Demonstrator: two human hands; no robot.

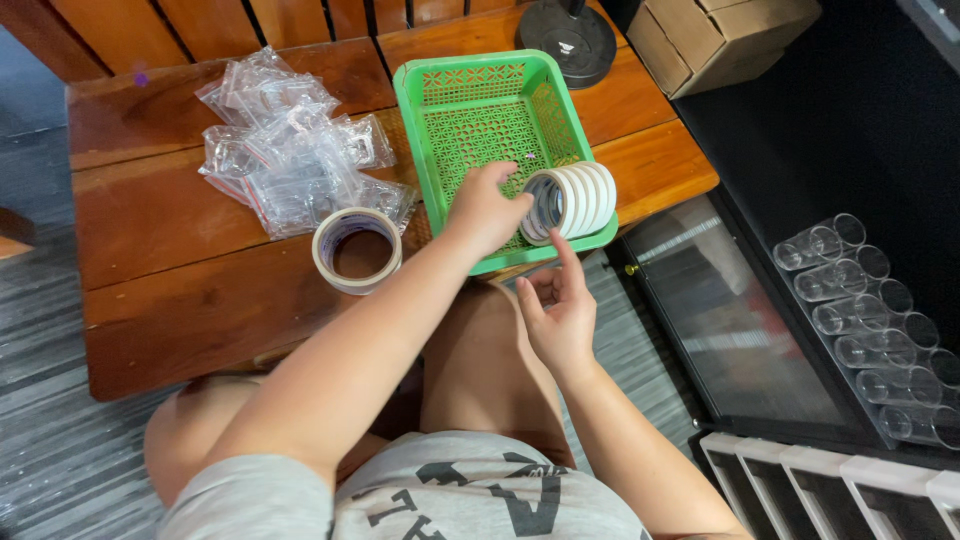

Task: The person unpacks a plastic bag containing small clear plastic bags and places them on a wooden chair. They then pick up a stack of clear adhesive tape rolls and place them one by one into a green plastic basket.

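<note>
Green plastic basket [470, 120] on a wooden table [180, 290], with a stack of white tape rolls [575, 200] standing on edge at its near right corner.

Left hand [485, 208] reaches into the basket and grips the near end of the stack, fingers curled over the outermost roll; right hand [560, 315] is held below the basket's front rim, open and holding nothing, one fingertip raised close under the rolls, contact not determinable. Hands are apart. A single wider tape roll [357, 250] lies flat on the table, left of the basket. Clear zip bags [290, 150] are heaped further left. Cardboard boxes [715, 35] sit at the table's far right corner; clear plastic tubes [880, 330] lie in a row at right.
</note>
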